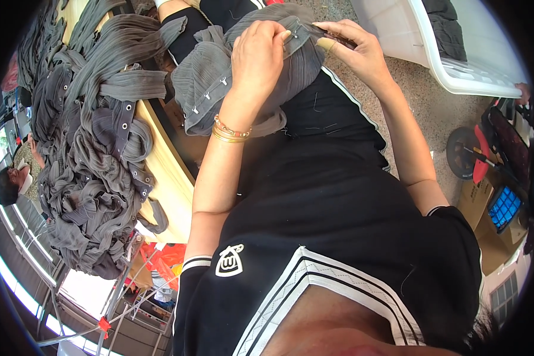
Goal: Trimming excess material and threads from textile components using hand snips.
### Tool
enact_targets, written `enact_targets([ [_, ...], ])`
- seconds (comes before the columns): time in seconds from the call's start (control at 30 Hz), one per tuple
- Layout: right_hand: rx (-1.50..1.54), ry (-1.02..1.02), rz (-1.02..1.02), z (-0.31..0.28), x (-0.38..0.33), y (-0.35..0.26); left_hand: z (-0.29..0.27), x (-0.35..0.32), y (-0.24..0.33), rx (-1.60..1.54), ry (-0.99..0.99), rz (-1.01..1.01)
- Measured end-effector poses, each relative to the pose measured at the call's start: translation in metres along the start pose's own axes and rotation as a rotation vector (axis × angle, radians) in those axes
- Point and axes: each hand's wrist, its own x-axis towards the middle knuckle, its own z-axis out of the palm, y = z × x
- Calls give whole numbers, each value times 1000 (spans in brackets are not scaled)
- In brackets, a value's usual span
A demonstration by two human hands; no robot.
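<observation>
Across my lap lies a grey pleated garment (249, 83), its flat band (212, 95) dotted with several small white fasteners. My left hand (257, 59) pinches the band near its upper end, thumb and fingers closed on the cloth. Just to the right, my right hand (362, 56) is closed round a slim dark metal tool that looks like thread snips (340, 39). Its tip points at the band's end; whether it touches the cloth is hard to tell. Yellowish tape wraps my right thumb.
To the left, a light wooden table (163, 172) carries a large heap of grey pleated garments (95, 160), some with metal eyelets. A white plastic bin (397, 29) with dark cloth stands at the upper right. Another person (18, 178) is at the far left.
</observation>
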Motion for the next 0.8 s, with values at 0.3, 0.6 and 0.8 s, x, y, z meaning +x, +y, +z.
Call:
enact_targets([
  [0.3, -251, -47, -96, -9, 14, -18, -6, 2, 8, 80, 0, 103],
  [0.6, -588, -174, -139, -10, 22, -22, -1, 2, 6, 15, -5, 19],
  [0.8, -668, -197, -217, -9, 24, -24, 1, 3, 5, -39, -21, -25],
])
